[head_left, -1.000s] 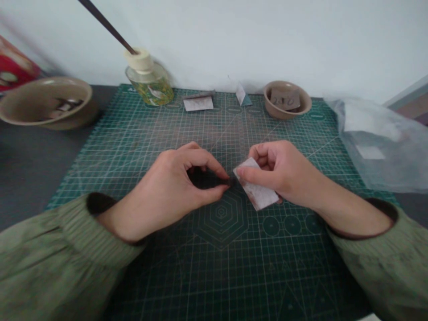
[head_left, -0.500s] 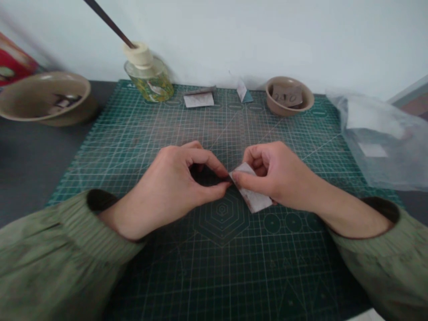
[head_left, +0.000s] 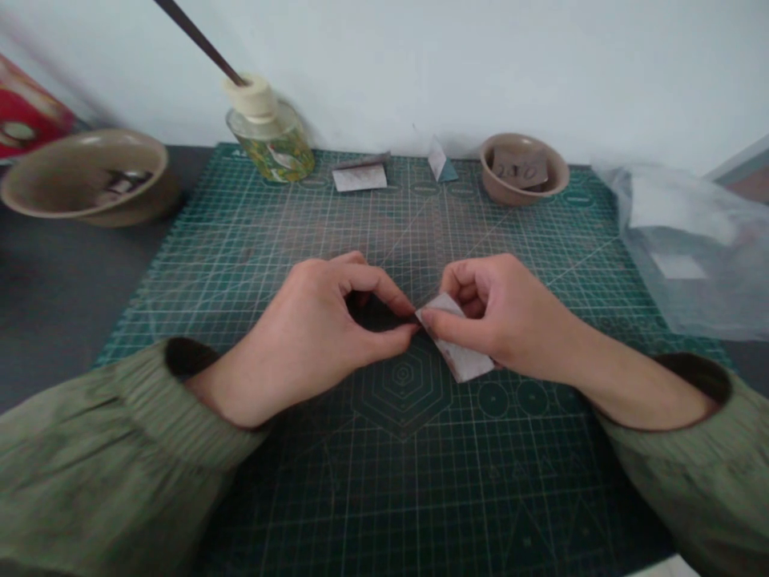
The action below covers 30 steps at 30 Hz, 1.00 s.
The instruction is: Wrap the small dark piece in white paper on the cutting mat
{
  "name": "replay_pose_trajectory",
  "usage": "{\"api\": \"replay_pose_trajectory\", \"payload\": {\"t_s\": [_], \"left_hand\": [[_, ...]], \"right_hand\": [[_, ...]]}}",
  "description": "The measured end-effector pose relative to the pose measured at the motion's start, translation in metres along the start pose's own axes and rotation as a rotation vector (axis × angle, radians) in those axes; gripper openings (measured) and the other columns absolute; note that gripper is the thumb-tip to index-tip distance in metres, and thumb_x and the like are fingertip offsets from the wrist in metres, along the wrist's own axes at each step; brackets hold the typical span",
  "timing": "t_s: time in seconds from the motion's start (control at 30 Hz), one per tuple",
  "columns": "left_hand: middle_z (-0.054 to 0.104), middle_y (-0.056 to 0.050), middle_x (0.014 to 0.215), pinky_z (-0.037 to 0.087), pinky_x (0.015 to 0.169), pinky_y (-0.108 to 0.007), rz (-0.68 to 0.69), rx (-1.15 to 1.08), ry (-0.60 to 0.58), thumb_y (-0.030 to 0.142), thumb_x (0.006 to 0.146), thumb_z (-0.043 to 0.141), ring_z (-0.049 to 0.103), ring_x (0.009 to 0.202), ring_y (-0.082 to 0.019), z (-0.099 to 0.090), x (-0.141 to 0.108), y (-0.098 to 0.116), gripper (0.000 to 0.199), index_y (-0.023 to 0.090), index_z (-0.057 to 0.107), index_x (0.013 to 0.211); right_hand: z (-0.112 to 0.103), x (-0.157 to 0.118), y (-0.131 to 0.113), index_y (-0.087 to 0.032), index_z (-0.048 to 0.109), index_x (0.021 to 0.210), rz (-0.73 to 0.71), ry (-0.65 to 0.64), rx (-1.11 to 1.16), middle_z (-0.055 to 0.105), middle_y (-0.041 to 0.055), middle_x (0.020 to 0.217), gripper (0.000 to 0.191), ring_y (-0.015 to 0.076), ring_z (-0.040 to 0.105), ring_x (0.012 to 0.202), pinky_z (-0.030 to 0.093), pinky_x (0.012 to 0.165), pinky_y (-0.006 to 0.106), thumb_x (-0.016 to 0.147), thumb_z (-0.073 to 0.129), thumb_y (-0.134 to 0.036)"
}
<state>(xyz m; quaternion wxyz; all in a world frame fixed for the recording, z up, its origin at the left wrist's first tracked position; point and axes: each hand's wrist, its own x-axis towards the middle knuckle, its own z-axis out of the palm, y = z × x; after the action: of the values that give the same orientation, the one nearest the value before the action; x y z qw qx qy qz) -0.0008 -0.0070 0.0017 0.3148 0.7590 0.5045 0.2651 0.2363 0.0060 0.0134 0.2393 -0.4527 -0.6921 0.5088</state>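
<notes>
The mat (head_left: 384, 232) is lying on the table (head_left: 72, 320), with the bag (head_left: 678, 248) overlapping its right edge and the large bowl (head_left: 84, 178) sitting left of it. Along the mat's far edge, from left to right, the jar (head_left: 270, 144), a card (head_left: 359, 179), a folded paper (head_left: 438, 160) and the small bowl (head_left: 489, 180) are standing. A stick (head_left: 201, 40) is leaning in the jar, and a tag (head_left: 520, 170) is resting in the small bowl. A slip (head_left: 460, 357) is sitting between the left hand (head_left: 306, 344) and the right hand (head_left: 505, 316), above the mat.

Two hands (head_left: 306, 340) (head_left: 505, 316), one paper slip (head_left: 460, 357) in hand, two bowls (head_left: 84, 176) (head_left: 522, 168), one glass bottle (head_left: 270, 148), one cutting mat (head_left: 240, 240).
</notes>
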Motion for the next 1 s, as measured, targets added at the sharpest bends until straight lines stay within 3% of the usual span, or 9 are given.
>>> {"api": "replay_pose_trajectory", "payload": {"t_s": [0.2,0.5,1.0], "left_hand": [[0.080,0.002,0.083,0.054,0.085,-0.038,0.012,-0.004,-0.009,0.031,0.086,0.087,0.069,0.075,-0.019,0.0001,0.0006,0.0007,0.005,0.028,0.088,0.090],[0.079,0.002,0.088,0.047,0.072,-0.035,0.020,0.003,0.001,0.031,0.084,0.091,0.070,0.078,-0.018,-0.0002,-0.0002,-0.0031,0.007,0.030,0.089,0.091],[0.078,0.002,0.085,0.047,0.071,-0.036,0.002,-0.006,0.036,0.031,0.082,0.091,0.070,0.075,-0.018,0.0015,0.0006,-0.0030,0.007,0.028,0.090,0.089]], "right_hand": [[-0.0014,-0.0002,0.0000,-0.021,0.061,0.074,0.016,0.007,0.005,0.061,-0.0046,0.060,0.026,0.0102,0.050,0.053,0.035,0.048,0.025,0.086,0.084,-0.022],[-0.0032,0.0001,0.0028,-0.020,0.062,0.076,-0.001,0.020,-0.009,0.061,-0.0042,0.061,0.025,0.0100,0.050,0.053,0.035,0.049,0.025,0.091,0.081,-0.025],[0.0022,0.0001,-0.0002,-0.020,0.062,0.074,-0.053,0.044,-0.031,0.058,-0.0055,0.059,0.026,0.0095,0.049,0.053,0.034,0.048,0.025,0.091,0.082,-0.025]]}}
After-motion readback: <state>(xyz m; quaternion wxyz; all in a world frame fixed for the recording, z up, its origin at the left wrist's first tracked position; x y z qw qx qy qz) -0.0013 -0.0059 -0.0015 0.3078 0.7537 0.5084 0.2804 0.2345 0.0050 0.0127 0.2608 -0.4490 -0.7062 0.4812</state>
